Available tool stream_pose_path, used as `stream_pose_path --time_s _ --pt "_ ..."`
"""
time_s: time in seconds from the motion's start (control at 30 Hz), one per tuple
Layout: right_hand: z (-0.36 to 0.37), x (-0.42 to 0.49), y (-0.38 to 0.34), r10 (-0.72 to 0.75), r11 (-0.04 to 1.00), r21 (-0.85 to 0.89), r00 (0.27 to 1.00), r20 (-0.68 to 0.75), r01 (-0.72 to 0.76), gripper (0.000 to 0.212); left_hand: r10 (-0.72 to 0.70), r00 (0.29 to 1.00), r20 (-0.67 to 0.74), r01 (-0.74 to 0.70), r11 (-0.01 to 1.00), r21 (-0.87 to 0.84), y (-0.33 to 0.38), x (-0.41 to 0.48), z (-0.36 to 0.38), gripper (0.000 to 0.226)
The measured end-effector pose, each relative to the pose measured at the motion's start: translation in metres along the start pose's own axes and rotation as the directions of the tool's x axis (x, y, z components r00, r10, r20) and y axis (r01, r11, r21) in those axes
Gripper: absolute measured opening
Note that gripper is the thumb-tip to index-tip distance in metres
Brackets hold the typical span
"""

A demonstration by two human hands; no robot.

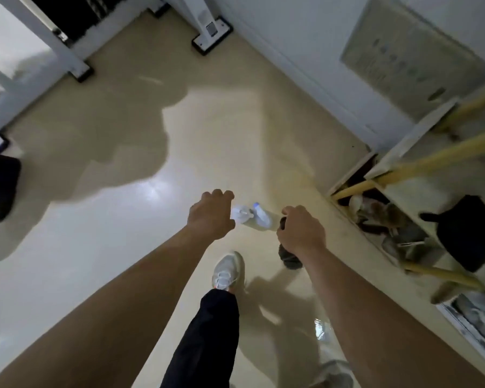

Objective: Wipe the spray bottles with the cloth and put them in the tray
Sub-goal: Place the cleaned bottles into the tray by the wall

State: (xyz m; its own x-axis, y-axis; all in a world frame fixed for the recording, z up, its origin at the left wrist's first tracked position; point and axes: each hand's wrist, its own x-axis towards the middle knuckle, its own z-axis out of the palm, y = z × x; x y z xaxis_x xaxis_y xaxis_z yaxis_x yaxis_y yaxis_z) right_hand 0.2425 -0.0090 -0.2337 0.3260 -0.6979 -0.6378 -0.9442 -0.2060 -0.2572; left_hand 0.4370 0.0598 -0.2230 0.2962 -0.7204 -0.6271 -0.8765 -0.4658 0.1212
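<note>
Clear plastic spray bottle point(259, 219), held level in the air above the white trainer point(227, 271). Your left hand point(212, 214) curls round its white trigger end; your right hand point(301, 231) clutches the dark grey cloth point(290, 256) against its base. Slide the cloth along the body, rotating the bottle steadily.

A glossy beige floor point(118, 261) fills most of the view, with a broad dark shadow point(109, 141) across it and a pale glare patch point(154, 189), both well left of the shelf point(409, 147). The shelf, white boards with yellow wooden rails point(443, 155), stands against a white wall point(300, 43); a black bag point(465, 233) sits on it, blurred clutter lies in its lower compartment, and a faded sheet point(415, 60) hangs on the wall just above it. Far across the floor from the shelf stand white frame legs point(65, 49) on black feet point(212, 37), and a dark shape point(0, 186) lies at the edge farthest from the shelf.
</note>
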Motion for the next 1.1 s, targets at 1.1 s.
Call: stream_pose_path --time_s 1.1 --pt "-0.167 -0.193 0.024 0.184 0.937 0.322 0.974 -0.133 -0.133 0.020 0.364 0.930 0.045 -0.366 0.930 0.024 0.109 -0.131 -0.186 0.019"
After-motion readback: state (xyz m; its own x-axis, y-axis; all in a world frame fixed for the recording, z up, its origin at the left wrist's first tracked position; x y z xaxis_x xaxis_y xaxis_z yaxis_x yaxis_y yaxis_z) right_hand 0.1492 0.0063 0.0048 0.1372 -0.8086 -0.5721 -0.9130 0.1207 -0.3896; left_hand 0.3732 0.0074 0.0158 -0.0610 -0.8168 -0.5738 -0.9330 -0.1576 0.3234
